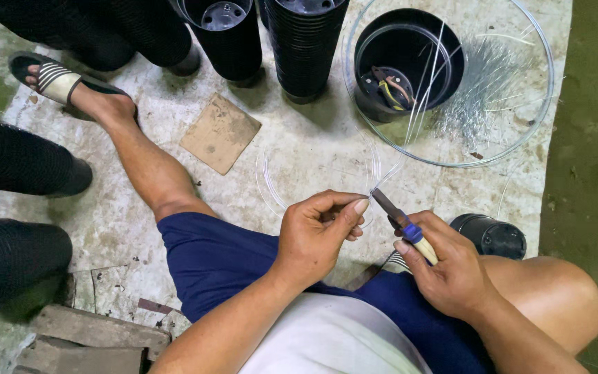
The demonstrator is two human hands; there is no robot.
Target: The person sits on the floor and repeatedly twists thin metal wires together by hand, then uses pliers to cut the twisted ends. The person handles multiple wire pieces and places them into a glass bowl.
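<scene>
My left hand (320, 232) pinches a thin clear plastic line (327, 163) that loops in a coil over the floor in front of me. My right hand (444, 266) grips a pair of cutters (399, 220) with blue and cream handles. The jaws of the cutters touch the line right beside my left fingertips. The line runs up from there into a black pot (410, 62). I sit low with my knees apart, in blue shorts.
A large clear hoop (520, 131) lies around the black pot and a heap of cut clear strands (479, 97). Stacks of black pots (306, 48) stand behind. A cardboard square (221, 133) lies on the floor, a small black pot (496, 237) sits by my right knee.
</scene>
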